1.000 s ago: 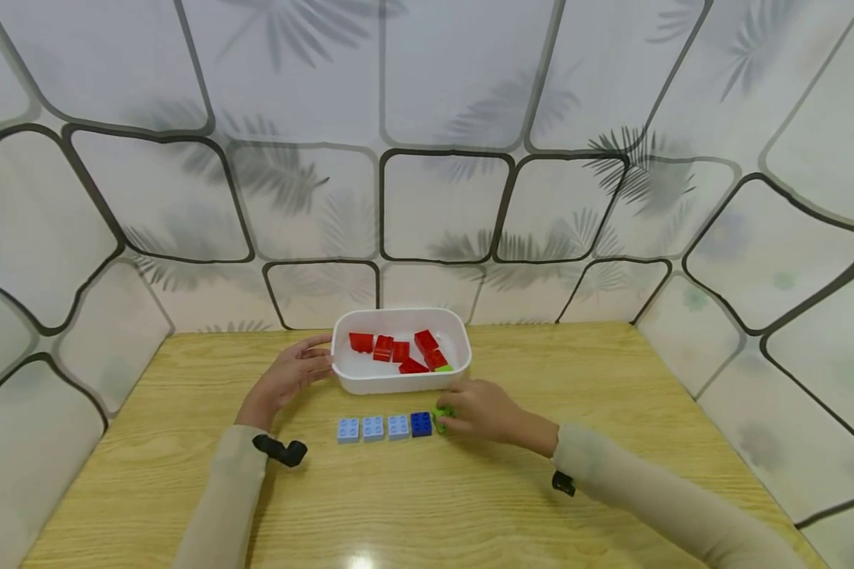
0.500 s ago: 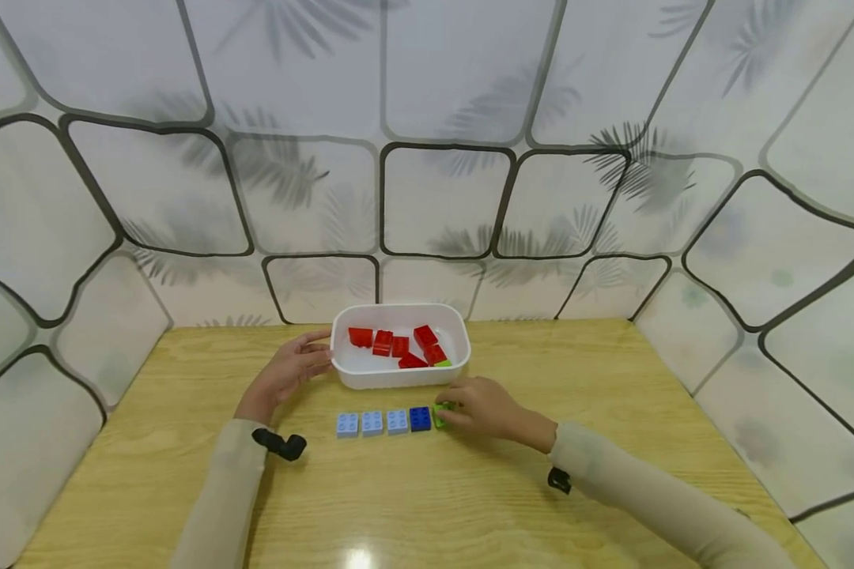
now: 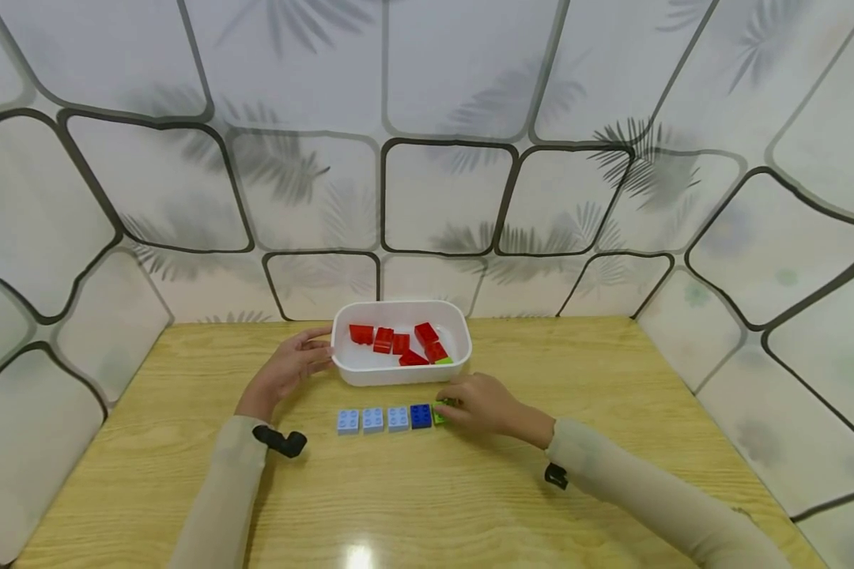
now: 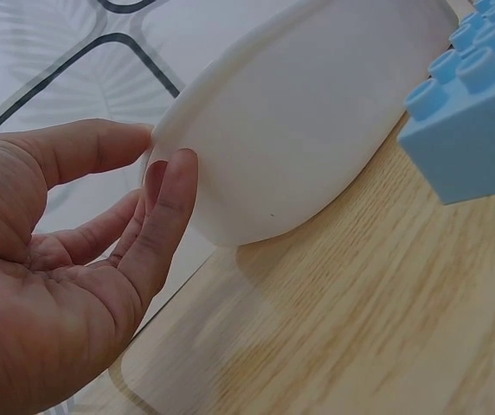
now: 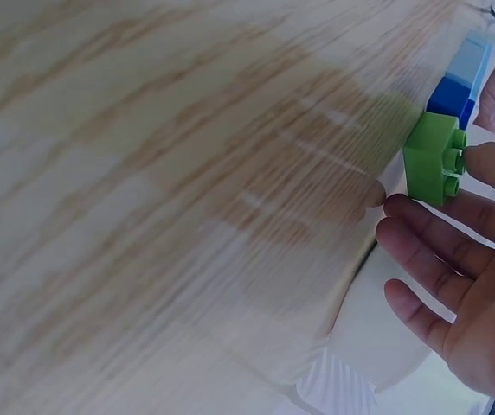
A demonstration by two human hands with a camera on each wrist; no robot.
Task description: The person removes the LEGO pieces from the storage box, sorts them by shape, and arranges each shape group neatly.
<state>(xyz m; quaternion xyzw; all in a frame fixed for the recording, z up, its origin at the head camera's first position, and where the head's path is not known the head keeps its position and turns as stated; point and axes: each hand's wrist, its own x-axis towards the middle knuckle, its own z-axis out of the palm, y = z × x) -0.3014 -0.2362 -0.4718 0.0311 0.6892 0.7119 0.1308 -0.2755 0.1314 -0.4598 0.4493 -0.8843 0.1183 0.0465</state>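
A white tub (image 3: 400, 374) holds several red bricks (image 3: 383, 341) and one green piece. In front of it lies a row of three light blue bricks (image 3: 373, 420), a dark blue brick (image 3: 421, 416) and a green brick (image 3: 438, 414). My right hand (image 3: 451, 405) rests over the green brick at the row's right end. In the right wrist view one fingertip (image 5: 488, 164) touches the studs of the green brick (image 5: 433, 162), and the other fingers are spread. My left hand (image 3: 315, 356) rests against the tub's left wall, its fingers (image 4: 168, 199) lying straight on the tub (image 4: 317, 112).
The wooden table (image 3: 427, 506) is walled on three sides by white panels with dark lines. A light blue brick (image 4: 472, 117) shows large in the left wrist view. Bare wood lies to the right of the row and toward me.
The right hand has brought the green brick up against the dark blue brick, and its fingers have loosened. The left hand stays on the tub.
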